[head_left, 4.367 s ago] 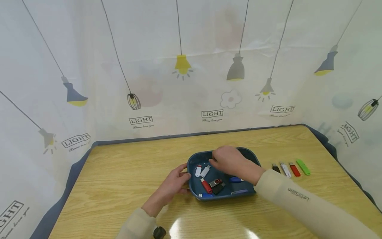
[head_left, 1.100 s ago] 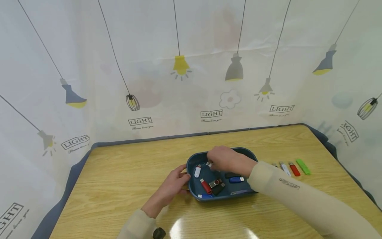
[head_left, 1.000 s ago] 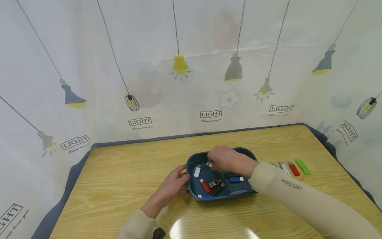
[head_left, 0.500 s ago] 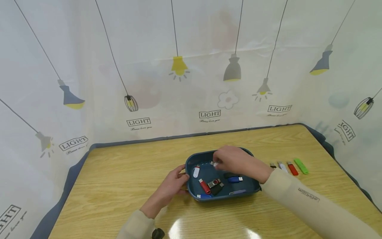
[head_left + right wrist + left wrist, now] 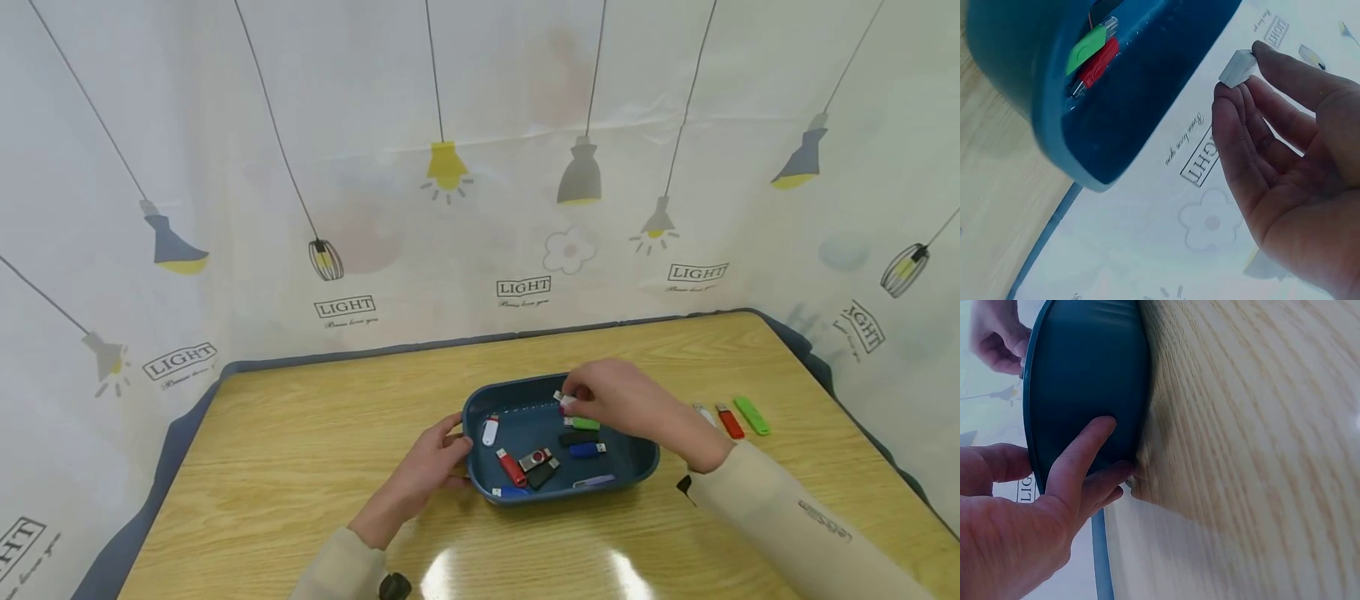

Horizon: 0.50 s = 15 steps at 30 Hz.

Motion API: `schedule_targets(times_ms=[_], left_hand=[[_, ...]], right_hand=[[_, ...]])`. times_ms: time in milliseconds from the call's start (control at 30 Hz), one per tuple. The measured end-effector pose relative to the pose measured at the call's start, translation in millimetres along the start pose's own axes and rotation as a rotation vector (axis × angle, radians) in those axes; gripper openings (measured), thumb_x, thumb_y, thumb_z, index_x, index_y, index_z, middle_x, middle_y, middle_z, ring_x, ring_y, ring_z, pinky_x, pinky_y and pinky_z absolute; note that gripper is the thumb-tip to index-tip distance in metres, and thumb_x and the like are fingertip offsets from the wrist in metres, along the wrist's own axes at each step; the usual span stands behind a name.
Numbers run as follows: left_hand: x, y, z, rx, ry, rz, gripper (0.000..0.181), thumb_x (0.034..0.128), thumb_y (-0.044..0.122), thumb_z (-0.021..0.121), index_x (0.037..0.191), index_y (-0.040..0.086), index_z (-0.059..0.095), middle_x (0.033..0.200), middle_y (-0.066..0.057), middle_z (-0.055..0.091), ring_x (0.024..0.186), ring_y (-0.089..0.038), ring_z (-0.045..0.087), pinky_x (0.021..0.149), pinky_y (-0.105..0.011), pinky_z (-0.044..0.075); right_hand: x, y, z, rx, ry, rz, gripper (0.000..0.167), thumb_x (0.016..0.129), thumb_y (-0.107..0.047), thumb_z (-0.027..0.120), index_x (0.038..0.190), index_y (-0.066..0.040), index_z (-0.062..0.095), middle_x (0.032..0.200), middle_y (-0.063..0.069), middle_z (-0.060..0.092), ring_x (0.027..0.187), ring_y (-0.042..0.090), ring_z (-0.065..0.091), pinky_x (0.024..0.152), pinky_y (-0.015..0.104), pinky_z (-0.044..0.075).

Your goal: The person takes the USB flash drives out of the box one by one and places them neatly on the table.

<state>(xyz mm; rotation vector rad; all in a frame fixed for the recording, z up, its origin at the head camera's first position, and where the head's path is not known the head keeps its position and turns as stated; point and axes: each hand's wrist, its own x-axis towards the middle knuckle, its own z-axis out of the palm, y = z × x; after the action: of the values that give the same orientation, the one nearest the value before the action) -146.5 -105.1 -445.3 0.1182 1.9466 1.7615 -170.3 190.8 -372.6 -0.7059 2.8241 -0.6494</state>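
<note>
My right hand (image 5: pixel 622 400) pinches a white USB flash drive (image 5: pixel 566 401) between thumb and fingertips, above the back of a dark blue tray (image 5: pixel 525 425). In the right wrist view, the same white flash drive (image 5: pixel 1238 67) is held clear of the tray wall. My left hand (image 5: pixel 431 457) holds the tray's left end, thumb at the rim and fingers against the outer wall. Inside lie several flash drives, among them a white one (image 5: pixel 490 431), a red one (image 5: pixel 512 468), a silver swivel one (image 5: pixel 535 460), a blue one (image 5: pixel 587 450) and a green one (image 5: pixel 585 423).
Right of the tray, a row of flash drives lies on the wooden table (image 5: pixel 322 442): a white one (image 5: pixel 704 414), partly behind my right wrist, a red one (image 5: pixel 730 422) and a green one (image 5: pixel 752 415). A lamp-printed cloth (image 5: pixel 420 250) hangs behind.
The white flash drive, earlier on the tray's floor beside the other white one, is now in my right hand, which has risen and moved right. My left hand stays at the tray.
</note>
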Motion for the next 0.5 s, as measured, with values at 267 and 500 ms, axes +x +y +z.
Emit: schedule_targets(times_ms=[267,500], left_hand=[[0.1,-1.6,0.6,-0.013,-0.007,0.013,0.060,0.1067,0.011,0.045,0.160,-0.007,0.024,0.146,-0.034,0.051,0.115,-0.040,0.067,0.084,-0.050,0.062],[-0.6,-0.6,1.1,-0.005,-0.001,0.006,0.060,0.1067,0.012,0.045,0.160,-0.007,0.023,0.148,-0.034,0.048,0.117,-0.041,0.065,0.084,-0.050,0.062]], right_hand=[[-15.3,18,-4,0.041,0.073,0.038,0.015,0.097,-0.020,0.074,0.107,-0.009,0.077,0.086,-0.008,0.069,0.076,0.007,0.061,0.069,0.031,0.055],[-32.4,37,-11,0.048,0.137,0.103,0.018,0.097,-0.021,0.074,0.108,-0.007,0.076,0.087,-0.007,0.069,0.078,0.011,0.062,0.070,0.033,0.056]])
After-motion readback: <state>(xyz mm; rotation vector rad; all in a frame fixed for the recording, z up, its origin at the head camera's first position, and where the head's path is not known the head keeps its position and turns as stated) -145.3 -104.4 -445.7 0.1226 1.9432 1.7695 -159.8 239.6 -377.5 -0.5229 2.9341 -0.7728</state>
